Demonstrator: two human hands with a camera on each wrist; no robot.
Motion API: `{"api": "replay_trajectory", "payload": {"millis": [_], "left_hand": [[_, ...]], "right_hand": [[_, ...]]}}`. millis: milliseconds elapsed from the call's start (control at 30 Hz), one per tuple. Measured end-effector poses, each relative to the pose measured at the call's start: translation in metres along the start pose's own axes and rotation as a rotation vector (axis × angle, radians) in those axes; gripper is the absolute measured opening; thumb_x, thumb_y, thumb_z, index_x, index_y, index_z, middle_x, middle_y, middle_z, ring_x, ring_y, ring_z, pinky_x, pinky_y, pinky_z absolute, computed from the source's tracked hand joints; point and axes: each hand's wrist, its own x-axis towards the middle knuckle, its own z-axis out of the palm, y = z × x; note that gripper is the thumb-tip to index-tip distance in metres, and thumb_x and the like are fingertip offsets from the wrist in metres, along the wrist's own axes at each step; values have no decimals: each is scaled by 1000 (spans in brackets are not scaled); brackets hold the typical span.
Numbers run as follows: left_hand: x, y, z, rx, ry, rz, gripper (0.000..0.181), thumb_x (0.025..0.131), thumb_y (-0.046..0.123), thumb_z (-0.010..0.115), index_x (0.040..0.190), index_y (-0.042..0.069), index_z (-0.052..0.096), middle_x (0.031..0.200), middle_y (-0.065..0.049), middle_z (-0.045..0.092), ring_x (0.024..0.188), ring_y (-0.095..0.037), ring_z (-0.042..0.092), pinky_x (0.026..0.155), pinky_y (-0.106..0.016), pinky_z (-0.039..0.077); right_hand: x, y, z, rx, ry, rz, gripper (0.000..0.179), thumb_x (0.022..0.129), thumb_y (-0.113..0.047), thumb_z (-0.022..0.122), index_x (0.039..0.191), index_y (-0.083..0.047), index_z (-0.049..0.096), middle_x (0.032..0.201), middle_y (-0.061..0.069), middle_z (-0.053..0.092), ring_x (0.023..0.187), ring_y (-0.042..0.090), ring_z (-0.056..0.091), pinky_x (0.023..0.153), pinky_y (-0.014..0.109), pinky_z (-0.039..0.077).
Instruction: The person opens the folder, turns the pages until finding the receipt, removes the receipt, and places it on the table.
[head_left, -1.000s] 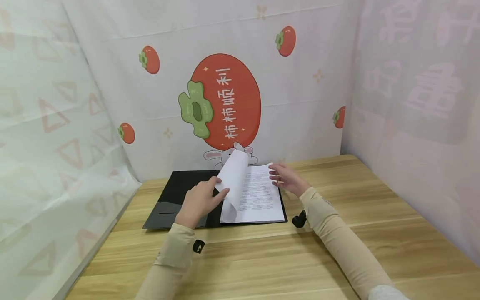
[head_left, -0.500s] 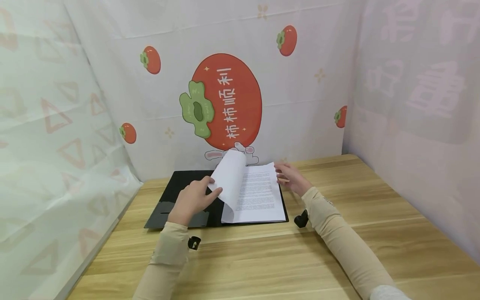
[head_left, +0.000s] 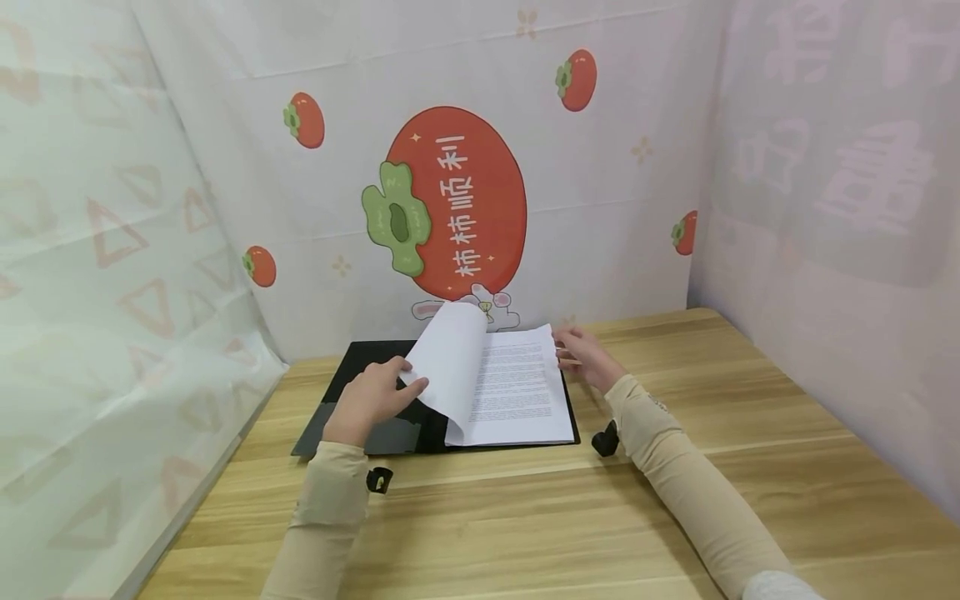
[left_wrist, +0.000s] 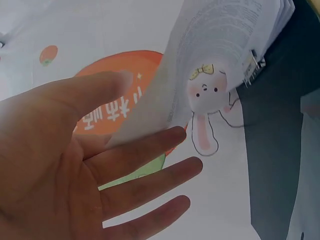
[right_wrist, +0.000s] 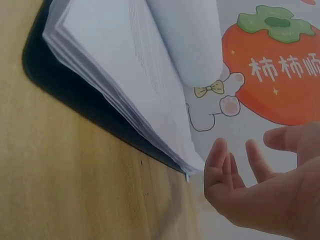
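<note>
A black folder (head_left: 352,364) lies opened flat on the table, with a stack of printed paper (head_left: 517,392) in its right half. The top page (head_left: 450,358) is lifted and curves over to the left. My left hand (head_left: 367,400) touches its free edge with straight, spread fingers. In the left wrist view, the thumb stands apart from the page (left_wrist: 175,95). My right hand (head_left: 588,358) is beside the upper right corner of the stack, its fingers loosely bent. The right wrist view shows nothing between those fingers, which are close to the stack's corner (right_wrist: 195,160).
The wooden table (head_left: 487,525) runs along the front and right side. A white cloth backdrop (head_left: 600,250) with printed persimmons rises close behind the folder. A metal clip (left_wrist: 254,67) shows at the papers' bound edge. A grey pocket (head_left: 393,435) covers the folder's lower left.
My left hand has moved left, taking the top page farther over, so more of its blank side shows. My right hand has shifted slightly right along the corner of the stack.
</note>
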Motion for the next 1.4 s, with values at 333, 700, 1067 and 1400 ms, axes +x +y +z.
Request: {"api": "replay_trajectory", "payload": {"millis": [333, 700, 1067, 1400], "left_hand": [[1, -8, 3, 11, -57, -58, 57, 102, 46, 65, 134, -2, 64, 123, -22, 71, 97, -31, 69, 82, -50, 59], [2, -18, 3, -3, -153, -112, 57, 105, 45, 62, 135, -4, 62, 137, -26, 64, 117, -40, 66, 97, -58, 54], [3, -29, 9, 24, -240, -133, 58, 106, 43, 59, 133, -8, 63, 137, -28, 64, 123, -43, 63, 102, -58, 51], [6, -41, 13, 33, -321, -153, 60, 105, 46, 58, 131, -8, 66, 133, -25, 66, 119, -41, 65, 100, -57, 53]], "right_hand": [[2, 4, 3, -179, -11, 2, 50, 111, -29, 54, 148, 3, 43, 135, 23, 45, 110, 30, 48, 100, 42, 51], [4, 8, -4, -190, -28, -1, 56, 112, -30, 50, 155, 3, 36, 153, 24, 38, 115, 32, 49, 99, 40, 50], [7, 13, -8, -140, -21, -21, 59, 112, -25, 47, 159, 7, 30, 158, 29, 32, 128, 36, 44, 109, 47, 45], [8, 14, -8, -108, -38, 3, 64, 112, -22, 45, 164, 7, 17, 161, 30, 28, 131, 35, 40, 117, 47, 40]]}}
